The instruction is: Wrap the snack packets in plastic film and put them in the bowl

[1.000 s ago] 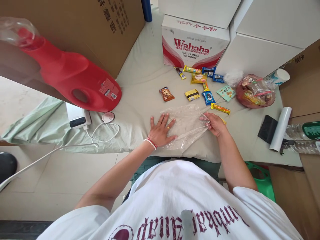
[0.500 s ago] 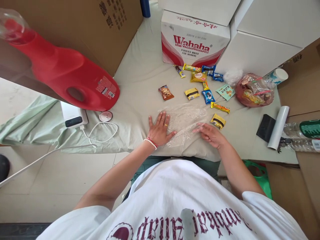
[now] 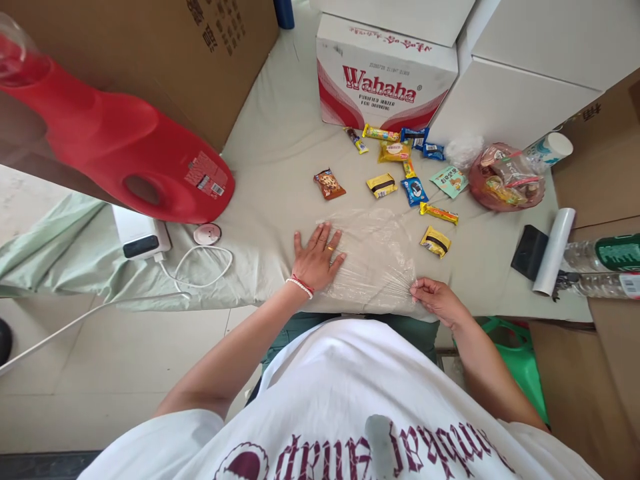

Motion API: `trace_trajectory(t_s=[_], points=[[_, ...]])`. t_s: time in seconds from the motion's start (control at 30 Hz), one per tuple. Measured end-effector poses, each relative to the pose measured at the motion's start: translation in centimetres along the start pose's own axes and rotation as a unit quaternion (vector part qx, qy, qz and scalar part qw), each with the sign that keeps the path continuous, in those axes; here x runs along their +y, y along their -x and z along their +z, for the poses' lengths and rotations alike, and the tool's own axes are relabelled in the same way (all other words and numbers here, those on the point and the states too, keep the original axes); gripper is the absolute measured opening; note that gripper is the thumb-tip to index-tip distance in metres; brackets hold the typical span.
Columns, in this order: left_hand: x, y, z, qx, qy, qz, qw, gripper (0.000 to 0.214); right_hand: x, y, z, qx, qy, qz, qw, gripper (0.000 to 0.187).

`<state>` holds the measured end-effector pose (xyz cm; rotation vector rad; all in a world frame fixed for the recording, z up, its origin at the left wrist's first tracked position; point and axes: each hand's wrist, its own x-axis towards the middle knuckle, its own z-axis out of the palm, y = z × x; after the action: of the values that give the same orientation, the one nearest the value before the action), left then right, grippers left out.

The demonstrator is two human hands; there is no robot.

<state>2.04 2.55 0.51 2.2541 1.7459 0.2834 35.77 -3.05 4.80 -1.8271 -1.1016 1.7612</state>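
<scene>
I view the left hand [image 3: 315, 261] spread, the right hand [image 3: 439, 299] pinching plastic film [image 3: 374, 247] at four o'clock (mostly flat, creases remaining).

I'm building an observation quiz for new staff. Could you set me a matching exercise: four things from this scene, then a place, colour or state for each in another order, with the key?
Column one
1. Left hand
2. Wahaha carton
3. Right hand
4. Large handled bottle

Column two
A. Pinching the clear plastic
B. Mainly red
C. Laid flat, palm down
D. Right behind several wrapped snacks

Pairs: 1-C, 2-D, 3-A, 4-B
</scene>
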Motion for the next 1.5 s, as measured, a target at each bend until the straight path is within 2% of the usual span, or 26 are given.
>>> trace_trajectory(t_s=[0.07,0.13,0.17,0.23,0.3,0.37,0.43,0.5,0.53,0.6,0.7,0.77,0.87,0.93,1.0,1.07,1.17,1.27,1.4,1.47,1.5], points=[[-0.6,-0.1,-0.1,0.010,0.018,-0.006,1.000,0.063,0.4,0.4,-0.8,0.019,0.050,-0.012,0.998,0.062],[-1.4,0.0,-0.2,0.043,0.048,-0.019,0.998,0.065,0.1,0.8,-1.8,0.094,0.133,-0.036,0.986,0.059],[-1.8,0.2,-0.3,0.072,0.063,-0.036,0.995,0.066,-0.4,1.0,-2.2,0.154,0.178,-0.058,0.970,0.057],[-2.4,0.6,-0.3,0.133,0.074,-0.097,0.984,0.066,-2.0,1.4,-2.3,0.277,0.247,-0.127,0.920,0.051],[-2.5,1.0,-0.3,0.159,0.055,-0.169,0.971,0.064,-4.1,1.5,-1.0,0.335,0.282,-0.222,0.871,0.044],[-2.0,1.3,-0.4,0.136,0.023,-0.206,0.969,0.065,-6.3,0.9,1.7,0.291,0.316,-0.319,0.845,0.039],[-1.2,1.4,-0.5,0.090,0.004,-0.191,0.977,0.067,-8.0,-0.5,5.2,0.175,0.369,-0.393,0.824,0.038],[-0.4,1.3,-0.7,0.056,0.001,-0.158,0.986,0.071,-9.1,-2.7,8.5,0.058,0.422,-0.437,0.792,0.038],[-0.1,1.3,-0.7,0.050,0.000,-0.145,0.988,0.074,-9.5,-3.9,9.9,0.021,0.443,-0.450,0.775,0.038],[0.4,1.4,-0.6,0.057,-0.009,-0.120,0.991,0.076,-9.7,-6.5,11.7,-0.008,0.479,-0.464,0.745,0.042],[0.5,2.3,-0.1,0.049,-0.028,-0.064,0.996,0.070,-9.4,-10.1,12.4,0.001,0.519,-0.450,0.727,0.050],[0.1,3.1,0.3,0.029,-0.029,-0.051,0.998,0.069,-9.1,-11.9,11.9,0.010,0.528,-0.434,0.730,0.052],[-1.0,4.2,0.0,0.022,-0.017,-0.066,0.997,0.073,-9.2,-13.1,11.0,0.035,0.508,-0.412,0.755,0.054],[-1.4,4.5,-0.8,0.056,-0.006,-0.075,0.996,0.070,-9.8,-12.4,10.6,0.056,0.471,-0.411,0.778,0.054],[-1.3,4.3,-1.8,0.120,0.000,-0.074,0.990,0.062,-10.8,-10.6,10.5,0.082,0.418,-0.438,0.792,0.050],[-0.8,3.6,-2.6,0.157,-0.005,-0.035,0.987,0.055,-11.4,-8.3,10.5,0.102,0.367,-0.475,0.793,0.043],[-0.2,2.0,-2.5,0.108,-0.032,0.036,0.993,0.055,-10.5,-5.2,10.4,0.075,0.348,-0.500,0.789,0.037],[-0.9,0.7,-1.4,0.039,-0.062,0.031,0.997,0.064,-7.2,-3.8,9.0,0.045,0.370,-0.478,0.795,0.033],[-2.8,0.4,-0.1,-0.006,-0.075,0.044,0.996,0.073,-3.0,-3.2,4.9,0.046,0.326,-0.403,0.854,0.031],[-3.1,0.6,-0.1,-0.012,-0.080,0.047,0.996,0.075,-3.2,-3.8,2.4,0.061,0.305,-0.360,0.880,0.032],[-3.1,0.6,-0.1,-0.014,-0.082,0.047,0.995,0.075,-4.1,-4.4,1.2,0.074,0.312,-0.341,0.884,0.032]])
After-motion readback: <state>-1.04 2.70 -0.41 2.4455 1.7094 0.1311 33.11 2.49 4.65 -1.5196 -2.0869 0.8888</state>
